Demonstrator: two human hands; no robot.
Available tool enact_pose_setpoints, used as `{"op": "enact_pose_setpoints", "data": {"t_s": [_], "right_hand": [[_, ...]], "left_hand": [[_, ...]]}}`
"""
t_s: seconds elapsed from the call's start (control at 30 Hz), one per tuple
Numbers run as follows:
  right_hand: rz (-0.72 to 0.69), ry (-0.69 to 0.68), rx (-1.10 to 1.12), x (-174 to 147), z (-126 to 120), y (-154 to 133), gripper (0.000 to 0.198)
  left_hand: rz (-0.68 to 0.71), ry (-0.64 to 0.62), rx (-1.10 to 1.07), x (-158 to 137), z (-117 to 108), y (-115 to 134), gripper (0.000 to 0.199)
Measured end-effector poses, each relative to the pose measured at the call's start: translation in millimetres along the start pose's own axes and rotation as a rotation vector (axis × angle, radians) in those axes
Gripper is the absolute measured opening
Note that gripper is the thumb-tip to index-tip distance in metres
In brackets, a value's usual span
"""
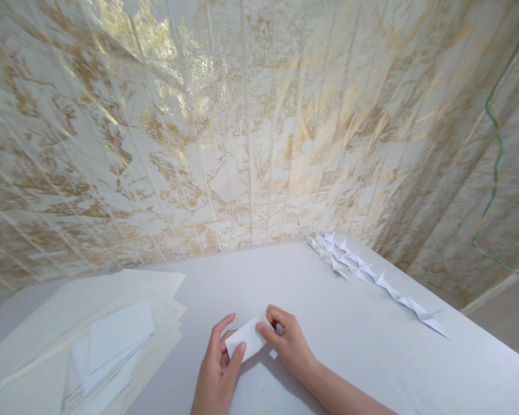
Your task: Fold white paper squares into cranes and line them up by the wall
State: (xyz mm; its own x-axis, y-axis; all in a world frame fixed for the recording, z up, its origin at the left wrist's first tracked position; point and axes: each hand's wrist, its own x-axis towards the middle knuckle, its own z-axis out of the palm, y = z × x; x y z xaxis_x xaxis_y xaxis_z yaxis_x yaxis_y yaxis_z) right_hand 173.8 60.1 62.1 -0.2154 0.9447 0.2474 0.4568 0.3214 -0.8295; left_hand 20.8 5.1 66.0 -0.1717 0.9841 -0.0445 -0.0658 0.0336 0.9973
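A small folded piece of white paper is held between my two hands, just above the white table. My left hand grips its left end, thumb on top and fingers behind. At the paper's right end, my right hand pinches the edge between thumb and curled fingers. The paper is tilted, its right end farther from me. A tiny white bit of paper shows just under my right hand; whether it belongs to the held piece I cannot tell.
Large paper sheets lie on the table at the left, with smaller folded papers on top. Several folded paper cranes stand in rows along the right edge. A patterned gold-and-white curtain hangs behind; a green cord dangles at right.
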Motion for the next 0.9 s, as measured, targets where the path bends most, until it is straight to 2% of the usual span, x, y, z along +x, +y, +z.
{"op": "enact_pose_setpoints", "data": {"t_s": [0.1,0.17,0.23,0.3,0.4,0.43,0.5,0.6,0.73,0.9], "right_hand": [[0.01,-0.021,-0.14,1,0,0,0.03],[-0.01,-0.045,-0.233,1,0,0,0.029],[-0.036,-0.073,-0.323,2,1,0,0.029],[-0.055,-0.095,-0.404,1,2,-1,0.027],[-0.08,-0.122,-0.506,0,2,-1,0.021],[-0.089,-0.13,-0.535,0,2,-1,0.019],[-0.106,-0.147,-0.586,-1,2,0,0.017],[-0.125,-0.162,-0.65,-1,2,-1,0.014],[-0.137,-0.17,-0.705,0,1,-3,0.009],[-0.159,-0.171,-0.745,0,2,-6,0.011]], "left_hand": [[0.101,-0.066,0.273,8,-9,-3,0.042],[0.231,-0.13,0.52,14,-17,-4,0.03],[0.318,-0.15,0.626,16,-23,-7,0.024],[0.46,-0.197,0.768,14,-27,-16,0.028],[0.91,-0.334,1.223,3,-26,-40,0.034],[1.046,-0.262,1.305,-1,-25,-49,0.038],[1.151,-0.208,1.372,-7,-23,-64,0.056],[1.078,-0.159,1.312,-10,-23,-74,0.072],[1.031,-0.179,1.226,-7,-25,-71,0.072],[1.043,-0.19,1.34,-6,-26,-69,0.075]]}}
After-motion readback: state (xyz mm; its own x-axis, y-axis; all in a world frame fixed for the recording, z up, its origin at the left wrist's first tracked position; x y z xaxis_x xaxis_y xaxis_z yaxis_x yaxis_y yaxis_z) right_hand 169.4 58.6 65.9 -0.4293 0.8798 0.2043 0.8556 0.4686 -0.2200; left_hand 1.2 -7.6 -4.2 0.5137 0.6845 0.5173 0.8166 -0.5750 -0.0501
